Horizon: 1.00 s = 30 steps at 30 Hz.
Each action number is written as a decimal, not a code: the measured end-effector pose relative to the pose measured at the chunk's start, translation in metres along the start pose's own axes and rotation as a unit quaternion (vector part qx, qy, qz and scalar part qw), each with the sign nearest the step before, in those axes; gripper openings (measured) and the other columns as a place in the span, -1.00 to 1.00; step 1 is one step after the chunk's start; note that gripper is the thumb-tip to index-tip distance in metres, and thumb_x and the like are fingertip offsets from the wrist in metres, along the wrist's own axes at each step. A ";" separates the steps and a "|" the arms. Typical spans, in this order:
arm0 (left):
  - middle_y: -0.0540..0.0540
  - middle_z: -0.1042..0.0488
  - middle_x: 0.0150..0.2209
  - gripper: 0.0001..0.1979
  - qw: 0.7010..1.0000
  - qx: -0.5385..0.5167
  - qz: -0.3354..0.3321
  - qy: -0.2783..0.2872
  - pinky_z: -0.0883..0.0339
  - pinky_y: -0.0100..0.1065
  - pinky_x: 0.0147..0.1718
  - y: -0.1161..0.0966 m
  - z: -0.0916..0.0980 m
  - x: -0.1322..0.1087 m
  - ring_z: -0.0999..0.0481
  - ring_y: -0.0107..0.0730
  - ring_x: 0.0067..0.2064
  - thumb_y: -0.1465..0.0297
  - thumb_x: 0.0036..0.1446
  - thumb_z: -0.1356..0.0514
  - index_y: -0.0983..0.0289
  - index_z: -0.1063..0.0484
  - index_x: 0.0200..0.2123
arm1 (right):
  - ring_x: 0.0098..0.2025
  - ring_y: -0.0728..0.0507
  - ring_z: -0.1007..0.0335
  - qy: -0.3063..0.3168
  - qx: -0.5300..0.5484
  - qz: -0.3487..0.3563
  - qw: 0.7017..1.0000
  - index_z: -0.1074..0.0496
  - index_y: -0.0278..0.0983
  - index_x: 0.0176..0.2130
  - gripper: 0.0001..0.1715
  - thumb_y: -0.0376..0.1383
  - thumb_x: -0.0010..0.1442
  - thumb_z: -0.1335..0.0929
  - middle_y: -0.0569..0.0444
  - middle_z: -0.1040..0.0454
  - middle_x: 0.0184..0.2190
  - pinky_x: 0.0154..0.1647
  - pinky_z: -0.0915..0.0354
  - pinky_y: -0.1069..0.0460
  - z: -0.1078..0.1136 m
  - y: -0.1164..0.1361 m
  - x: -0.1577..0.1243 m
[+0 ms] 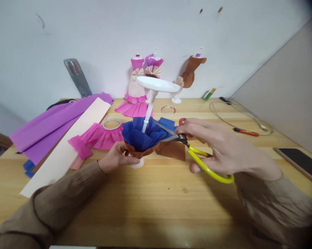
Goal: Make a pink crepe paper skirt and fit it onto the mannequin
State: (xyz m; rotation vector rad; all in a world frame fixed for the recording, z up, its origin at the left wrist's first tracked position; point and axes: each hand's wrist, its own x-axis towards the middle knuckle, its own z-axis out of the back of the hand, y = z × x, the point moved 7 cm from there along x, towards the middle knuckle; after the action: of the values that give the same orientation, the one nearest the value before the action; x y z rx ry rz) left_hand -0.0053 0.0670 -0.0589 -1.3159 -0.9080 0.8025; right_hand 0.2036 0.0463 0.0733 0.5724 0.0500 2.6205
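Note:
My left hand (121, 157) grips a small upside-down mannequin stand wrapped in crepe paper, its fingers closed around the brown paper part. A gathered blue paper skirt (137, 136) flares upward around the white stem. The round white base (158, 84) of the mannequin stand is on top, slightly tilted. My right hand (215, 145) holds scissors (197, 157) with a yellow handle loop and a red one. The scissor blades are spread apart at the right edge of the blue skirt. Whether they touch the paper I cannot tell.
Dressed mini mannequins (137, 74) stand by the wall. Purple crepe paper (64, 121), a cream strip (67, 145), pink ruffles (101, 136) and a tape roll (112, 123) lie left. A flask (78, 77) stands behind. A cable (239, 128), red-yellow tool (246, 132) and phone (301, 162) lie right.

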 end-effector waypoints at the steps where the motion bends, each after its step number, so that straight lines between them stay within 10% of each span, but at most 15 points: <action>1: 0.02 -0.43 -0.47 -0.67 1.000 -0.003 0.002 0.009 -0.23 -0.39 -0.34 0.001 0.000 0.000 -0.34 -0.45 -0.39 0.21 -0.16 -0.46 0.34 -0.52 -0.47 | -0.26 -0.26 -0.47 -0.003 -0.002 0.002 1.000 -0.32 -0.32 -0.07 -0.32 0.19 0.15 -0.32 -0.19 -0.48 -0.18 -0.36 -0.37 -0.08 0.000 0.000 -0.001; 30: 0.01 -0.39 -0.50 -0.61 0.996 -0.040 0.040 0.062 -0.25 -0.43 -0.42 0.005 -0.008 0.000 -0.34 -0.47 -0.43 0.17 -0.20 -0.47 0.35 -0.49 -0.47 | -0.44 -0.13 -0.38 0.019 0.067 -0.018 0.997 -0.41 -0.23 -0.14 -0.46 0.13 0.12 -0.39 0.04 -0.50 -0.39 -0.47 -0.22 -0.01 -0.004 -0.003 0.001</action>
State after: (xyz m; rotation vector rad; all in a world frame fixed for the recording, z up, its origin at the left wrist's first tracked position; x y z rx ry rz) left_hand 0.0017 0.0644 -0.0637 -1.4632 -0.8006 0.7441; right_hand 0.2024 0.0493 0.0700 0.5610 0.2487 2.6074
